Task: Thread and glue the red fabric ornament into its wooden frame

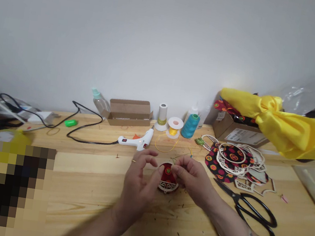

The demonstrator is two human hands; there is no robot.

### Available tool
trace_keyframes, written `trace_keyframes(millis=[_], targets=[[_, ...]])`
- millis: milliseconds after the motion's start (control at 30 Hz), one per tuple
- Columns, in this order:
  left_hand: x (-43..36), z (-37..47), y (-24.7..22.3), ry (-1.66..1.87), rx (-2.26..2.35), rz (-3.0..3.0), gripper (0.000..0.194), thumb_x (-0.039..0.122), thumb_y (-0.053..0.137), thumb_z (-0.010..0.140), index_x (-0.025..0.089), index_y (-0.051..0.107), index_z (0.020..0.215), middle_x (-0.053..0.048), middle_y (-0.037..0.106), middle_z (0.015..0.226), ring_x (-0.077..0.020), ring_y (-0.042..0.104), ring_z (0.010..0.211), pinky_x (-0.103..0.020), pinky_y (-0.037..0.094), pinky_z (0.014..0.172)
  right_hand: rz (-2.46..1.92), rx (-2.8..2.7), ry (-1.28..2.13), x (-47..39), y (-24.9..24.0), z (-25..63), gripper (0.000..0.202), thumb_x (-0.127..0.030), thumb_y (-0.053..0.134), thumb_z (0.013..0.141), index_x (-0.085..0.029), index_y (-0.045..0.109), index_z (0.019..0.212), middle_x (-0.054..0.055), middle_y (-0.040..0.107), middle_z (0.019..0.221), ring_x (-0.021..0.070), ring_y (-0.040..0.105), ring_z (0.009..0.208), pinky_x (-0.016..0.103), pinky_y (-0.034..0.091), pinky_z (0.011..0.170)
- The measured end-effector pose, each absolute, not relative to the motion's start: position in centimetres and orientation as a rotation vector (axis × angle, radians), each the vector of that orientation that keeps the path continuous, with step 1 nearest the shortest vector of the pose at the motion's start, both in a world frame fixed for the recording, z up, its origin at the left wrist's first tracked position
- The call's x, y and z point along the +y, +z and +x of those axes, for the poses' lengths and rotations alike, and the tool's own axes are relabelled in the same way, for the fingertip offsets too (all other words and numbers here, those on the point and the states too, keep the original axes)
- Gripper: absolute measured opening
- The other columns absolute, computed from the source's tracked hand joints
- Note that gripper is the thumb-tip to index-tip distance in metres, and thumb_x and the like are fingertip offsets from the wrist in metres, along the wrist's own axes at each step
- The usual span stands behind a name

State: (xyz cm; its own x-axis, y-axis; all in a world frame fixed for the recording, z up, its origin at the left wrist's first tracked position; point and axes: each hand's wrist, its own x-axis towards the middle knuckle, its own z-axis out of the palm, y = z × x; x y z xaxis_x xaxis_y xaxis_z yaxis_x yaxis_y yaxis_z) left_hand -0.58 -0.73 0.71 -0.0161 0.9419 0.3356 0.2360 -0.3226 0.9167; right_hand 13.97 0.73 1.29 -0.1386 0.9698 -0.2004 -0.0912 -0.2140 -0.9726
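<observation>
A small round ornament (169,175) with dark red patterned fabric and a pale cut-out lattice frame lies on the table between my hands. My left hand (141,176) is at its left side, fingers curved and apart, with the thumb tip at the ornament's edge. My right hand (191,176) is at its upper right, thumb and forefinger pinched together. A thin cord (174,159) shows at those fingertips, above the ornament's top edge. Part of the ornament's right side is hidden behind the right hand.
Behind my hands are a white glue gun (136,141), a yellow cord spool (174,127) and a teal thread cone (190,126). Black scissors (250,210) lie to the right, below fabric and lattice pieces (234,161). A cardboard box (237,130) holds yellow cloth (289,124).
</observation>
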Motion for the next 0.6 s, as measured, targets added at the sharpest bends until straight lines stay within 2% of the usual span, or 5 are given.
trace_keyframes(millis=[100,200,400,600], targets=[[-1.01,-0.03,0.29,1.235,1.083,1.484,0.024,0.016,0.052,0.076,0.02,0.049,0.099,-0.009,0.052,0.111,-0.0206,0.05,0.104,-0.032,0.041,0.087,-1.224,-1.186,1.48,0.63,1.06,13.97,0.019,-0.029,0.059,0.068,-0.017,0.047,0.062,-0.006,0.046,0.05,0.0061,0.038,0.044,0.019,0.03,0.041],[-1.15,0.16,0.2,1.031,1.01,1.445,0.029,0.017,0.047,0.08,0.02,0.048,0.108,-0.009,0.057,0.106,-0.0188,0.056,0.092,-0.029,0.045,0.077,-1.245,-1.296,1.41,0.53,0.8,14.02,0.015,-0.027,0.057,0.071,-0.017,0.048,0.062,-0.005,0.049,0.054,0.0084,0.044,0.049,0.02,0.036,0.046],[-0.86,-0.21,0.55,0.939,1.139,1.562,0.021,0.022,0.047,0.081,0.019,0.059,0.097,-0.007,0.063,0.092,-0.0185,0.058,0.082,-0.028,0.044,0.073,-1.323,-1.519,1.195,0.54,0.31,14.32,0.009,-0.021,0.053,0.073,-0.018,0.051,0.064,-0.003,0.053,0.06,0.0107,0.048,0.056,0.022,0.039,0.054],[-0.84,0.05,0.7,0.934,1.118,1.357,0.017,0.027,0.05,0.079,0.018,0.059,0.091,-0.003,0.065,0.08,-0.0159,0.06,0.072,-0.025,0.046,0.065,-1.339,-1.563,1.12,0.65,0.35,14.35,0.009,-0.018,0.052,0.073,-0.019,0.052,0.064,-0.003,0.054,0.058,0.0112,0.048,0.056,0.022,0.038,0.053]])
